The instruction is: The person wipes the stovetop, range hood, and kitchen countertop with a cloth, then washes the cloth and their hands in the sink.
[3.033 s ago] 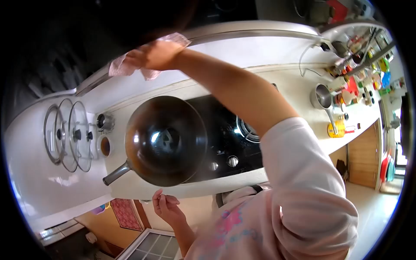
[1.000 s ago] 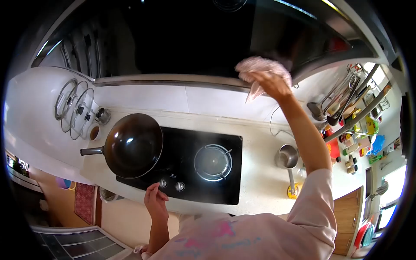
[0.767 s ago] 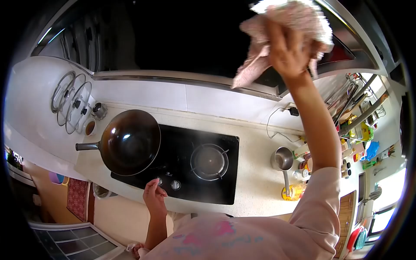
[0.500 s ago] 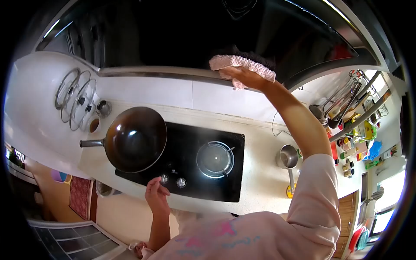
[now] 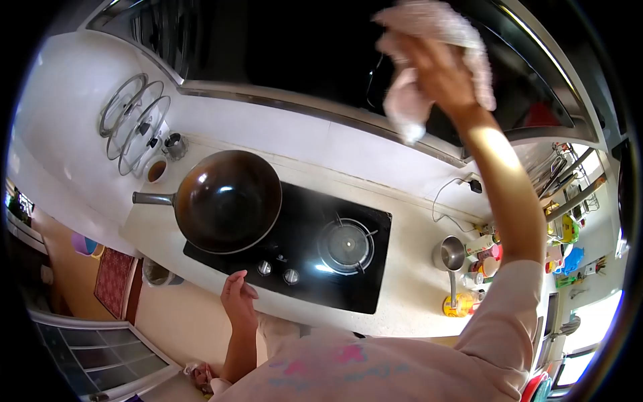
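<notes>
Dark hood (image 5: 288, 57), cloth (image 5: 406, 100) under right hand (image 5: 442, 75)

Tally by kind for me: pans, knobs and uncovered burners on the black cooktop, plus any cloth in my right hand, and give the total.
Wok: 1
Control knobs: 2
Uncovered burner: 1
Cloth in the right hand: 1
Total: 5

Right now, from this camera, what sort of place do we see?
Most likely a home kitchen: a wok on a black gas stove, and glass lids by the left wall.
</notes>
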`<state>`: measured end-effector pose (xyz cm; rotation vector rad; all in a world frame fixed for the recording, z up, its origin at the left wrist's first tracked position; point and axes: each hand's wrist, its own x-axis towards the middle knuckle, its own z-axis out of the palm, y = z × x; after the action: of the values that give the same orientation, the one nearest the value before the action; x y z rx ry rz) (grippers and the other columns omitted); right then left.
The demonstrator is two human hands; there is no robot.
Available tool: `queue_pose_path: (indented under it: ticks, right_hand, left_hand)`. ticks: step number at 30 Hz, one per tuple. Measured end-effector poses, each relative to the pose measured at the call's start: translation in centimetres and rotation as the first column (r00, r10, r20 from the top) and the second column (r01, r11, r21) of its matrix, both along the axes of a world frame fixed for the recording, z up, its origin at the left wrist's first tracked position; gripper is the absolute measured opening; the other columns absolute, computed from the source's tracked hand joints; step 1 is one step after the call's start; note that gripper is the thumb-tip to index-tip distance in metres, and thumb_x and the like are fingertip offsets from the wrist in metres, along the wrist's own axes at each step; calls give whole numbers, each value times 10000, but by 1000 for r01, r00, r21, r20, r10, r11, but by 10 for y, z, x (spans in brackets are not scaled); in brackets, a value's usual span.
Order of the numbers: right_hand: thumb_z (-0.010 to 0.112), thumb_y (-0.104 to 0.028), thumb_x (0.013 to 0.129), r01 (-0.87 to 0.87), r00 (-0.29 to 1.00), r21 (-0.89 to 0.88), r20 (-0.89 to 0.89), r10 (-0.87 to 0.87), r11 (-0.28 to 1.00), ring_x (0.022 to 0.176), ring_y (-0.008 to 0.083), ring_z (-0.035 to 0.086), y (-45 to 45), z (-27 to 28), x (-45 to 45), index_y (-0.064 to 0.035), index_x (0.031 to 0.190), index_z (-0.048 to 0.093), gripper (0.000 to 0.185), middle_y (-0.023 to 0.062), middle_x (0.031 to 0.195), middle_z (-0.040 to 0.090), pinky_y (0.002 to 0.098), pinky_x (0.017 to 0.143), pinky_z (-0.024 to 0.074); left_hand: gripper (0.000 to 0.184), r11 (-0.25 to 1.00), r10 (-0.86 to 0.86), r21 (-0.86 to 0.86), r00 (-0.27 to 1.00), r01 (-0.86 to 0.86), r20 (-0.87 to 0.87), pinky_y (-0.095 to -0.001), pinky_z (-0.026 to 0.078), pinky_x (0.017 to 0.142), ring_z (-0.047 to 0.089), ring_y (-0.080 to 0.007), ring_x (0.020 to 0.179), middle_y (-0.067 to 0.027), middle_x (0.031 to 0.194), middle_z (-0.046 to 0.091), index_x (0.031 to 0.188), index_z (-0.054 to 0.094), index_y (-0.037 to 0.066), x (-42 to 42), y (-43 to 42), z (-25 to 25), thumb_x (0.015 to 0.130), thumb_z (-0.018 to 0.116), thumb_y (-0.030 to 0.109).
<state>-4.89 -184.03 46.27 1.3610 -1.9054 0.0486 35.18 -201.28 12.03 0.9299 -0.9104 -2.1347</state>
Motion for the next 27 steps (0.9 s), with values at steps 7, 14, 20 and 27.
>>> queue_pose_path:
  ticks: [7,14,20,27]
  right_hand:
    - [517,-579,976,76,329,61,941,-82,995,1357,297,483,-84,-116,-17,-237,1461,494,594,152,1459,511,448,1109,430]
    - [633,-384,946,79,956,7,-285,-73,997,1132,171,631,67,-132,-85,-249,1288,654,368,-48,1298,637,303,897,548]
    - [621,-282,930,21,616,-277,-753,-230,961,1263,227,556,-77,15,19,-216,1312,648,388,22,1377,577,440,1015,479]
    - [551,-301,995,13,526,-34,850,22,999,1340,323,493,-275,-64,28,-222,1417,530,431,145,1450,492,487,1156,352]
  left_hand:
    - [159,998,-36,-43,999,35,-21,-260,428,561,511,-122,548,-15,619,521,1056,654,31,-13,-48,8,973,539,103]
    - [154,993,-54,-105,998,52,-13,-261,435,553,522,-136,527,-26,611,520,1051,647,17,15,-126,16,980,536,97]
    - [167,992,-72,-99,997,73,15,-276,426,573,494,-139,557,-29,617,500,1049,644,17,5,-182,27,985,522,113]
    - [166,977,-152,-153,988,148,-15,-281,401,584,455,-117,591,-3,641,468,1045,644,35,-14,-226,50,971,543,144]
